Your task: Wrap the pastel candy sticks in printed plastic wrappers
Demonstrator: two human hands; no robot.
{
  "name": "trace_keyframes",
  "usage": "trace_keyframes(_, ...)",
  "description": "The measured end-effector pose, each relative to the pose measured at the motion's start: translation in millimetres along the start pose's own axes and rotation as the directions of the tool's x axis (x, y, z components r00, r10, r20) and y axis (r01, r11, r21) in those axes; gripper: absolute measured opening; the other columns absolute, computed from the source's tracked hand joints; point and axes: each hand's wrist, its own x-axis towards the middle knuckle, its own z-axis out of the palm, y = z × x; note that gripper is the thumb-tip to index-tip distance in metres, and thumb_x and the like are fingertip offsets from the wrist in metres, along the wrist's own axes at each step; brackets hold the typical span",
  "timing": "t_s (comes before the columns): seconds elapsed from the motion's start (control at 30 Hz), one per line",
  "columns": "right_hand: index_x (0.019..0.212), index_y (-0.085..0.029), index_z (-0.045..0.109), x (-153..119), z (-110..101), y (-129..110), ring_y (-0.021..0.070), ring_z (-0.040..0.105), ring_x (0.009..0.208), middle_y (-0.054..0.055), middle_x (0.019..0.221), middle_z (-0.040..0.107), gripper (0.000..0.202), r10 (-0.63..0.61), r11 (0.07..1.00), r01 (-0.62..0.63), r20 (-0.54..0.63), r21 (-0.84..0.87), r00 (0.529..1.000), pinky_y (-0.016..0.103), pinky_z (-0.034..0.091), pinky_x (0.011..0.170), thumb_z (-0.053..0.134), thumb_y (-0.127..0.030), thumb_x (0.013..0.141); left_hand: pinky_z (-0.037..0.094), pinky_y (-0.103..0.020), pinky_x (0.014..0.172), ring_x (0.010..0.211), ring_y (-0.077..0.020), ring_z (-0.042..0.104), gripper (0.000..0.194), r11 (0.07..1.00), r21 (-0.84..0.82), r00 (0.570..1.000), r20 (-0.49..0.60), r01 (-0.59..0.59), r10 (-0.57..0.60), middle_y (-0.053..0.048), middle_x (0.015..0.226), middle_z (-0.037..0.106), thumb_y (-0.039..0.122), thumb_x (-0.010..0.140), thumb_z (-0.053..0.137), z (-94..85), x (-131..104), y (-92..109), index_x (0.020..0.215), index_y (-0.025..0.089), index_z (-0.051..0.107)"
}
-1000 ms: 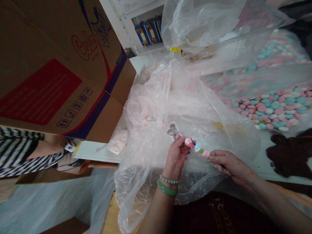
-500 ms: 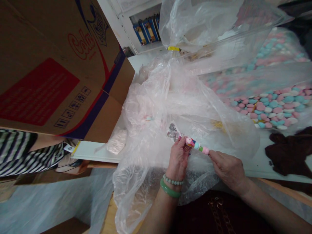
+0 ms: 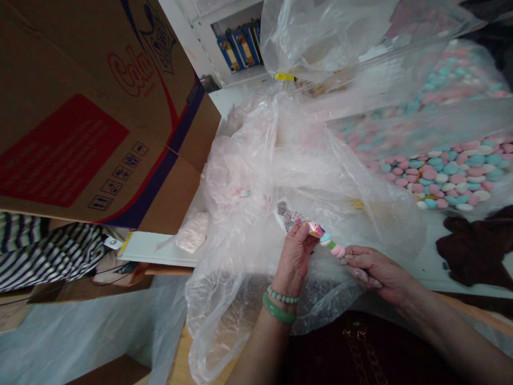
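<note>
My left hand (image 3: 295, 251), with a green bangle and a beaded bracelet at the wrist, pinches a small clear printed wrapper (image 3: 287, 212) and the upper part of a candy stick (image 3: 325, 240). Pink, pale blue, white and green pieces sit in a row along this stick, and the wrapper covers its far end. My right hand (image 3: 371, 270) is closed at the stick's lower pink end. What lies inside the right fingers is mostly hidden. Crumpled clear plastic bags (image 3: 248, 224) spread beneath and behind both hands.
A large cardboard cola box (image 3: 100, 117) stands at the left. Bagged pink, blue and white candies (image 3: 449, 171) fill the right back. Dark brown cloth (image 3: 473, 251) lies at the right edge, and a small white packet (image 3: 192, 232) near the box. Someone in striped clothing (image 3: 72, 251) is at far left.
The candy stick has shifted slightly right and down, and its upper part now looks more covered by the wrapper. My right hand has turned, showing more of its curled lower fingers.
</note>
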Motion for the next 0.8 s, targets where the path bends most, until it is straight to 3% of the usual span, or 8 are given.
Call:
trace_keyframes(0.1,0.077,-0.018,0.052,0.0,-0.3,1.3,0.003,0.019,0.035,-0.01,0.046,0.038,0.027,0.018,1.0,-0.018,0.031,0.016,0.999,0.021,0.007,0.037,0.066,-0.04,0.071,0.049,-0.03,0.076,0.075,-0.0162,0.063,0.023,0.998,-0.055,0.999,0.033,0.018,-0.016,-0.005,0.081,0.067,0.029,0.071,0.073,-1.1,1.4,0.1,0.084,0.013,0.064)
trace_keyframes(0.27,0.07,-0.017,0.051,2.4,7.2,3.1,0.004,0.032,0.04,-0.008,0.047,0.041,0.029,-0.032,0.997,0.027,-0.072,-0.07,0.997,0.019,0.015,0.039,0.066,-0.042,0.071,0.047,-0.035,0.082,0.084,-0.0221,0.066,0.026,0.985,-0.127,0.992,0.047,0.12,-0.115,-0.008,0.086,0.067,0.035,0.08,0.063,-1.8,3.3,2.3,0.092,0.012,0.062)
trace_keyframes(0.4,0.067,-0.017,0.051,3.3,10.8,0.7,0.0034,0.032,0.038,-0.008,0.045,0.041,0.027,-0.036,0.997,0.032,-0.062,-0.066,0.997,0.018,0.014,0.038,0.065,-0.04,0.07,0.047,-0.035,0.083,0.091,-0.0235,0.065,0.021,0.986,-0.132,0.995,0.039,0.101,-0.097,-0.007,0.087,0.066,0.034,0.084,0.058,4.3,1.4,0.8,0.089,0.014,0.06)
trace_keyframes(0.63,0.08,-0.017,0.055,6.9,-0.5,6.1,0.0008,0.017,0.028,-0.011,0.04,0.038,0.019,0.091,0.968,-0.129,0.178,0.214,0.98,0.017,0.006,0.032,0.067,-0.029,0.072,0.046,-0.037,0.084,0.095,-0.0241,0.063,0.024,0.983,-0.174,0.997,0.056,0.061,-0.052,-0.007,0.092,0.065,0.038,0.083,0.059,8.5,-0.5,-4.6,0.087,0.015,0.06)
trace_keyframes(0.8,0.085,-0.016,0.055,11.1,-9.5,10.9,-0.0006,0.019,0.028,-0.012,0.042,0.038,0.016,0.159,0.897,-0.267,0.306,0.352,0.939,0.014,0.006,0.03,0.066,-0.023,0.075,0.046,-0.037,0.081,0.091,-0.0246,0.064,0.025,0.993,-0.106,0.998,0.033,0.047,-0.044,-0.006,0.086,0.064,0.037,0.082,0.06,7.8,-4.3,-6.6,0.094,0.015,0.06)
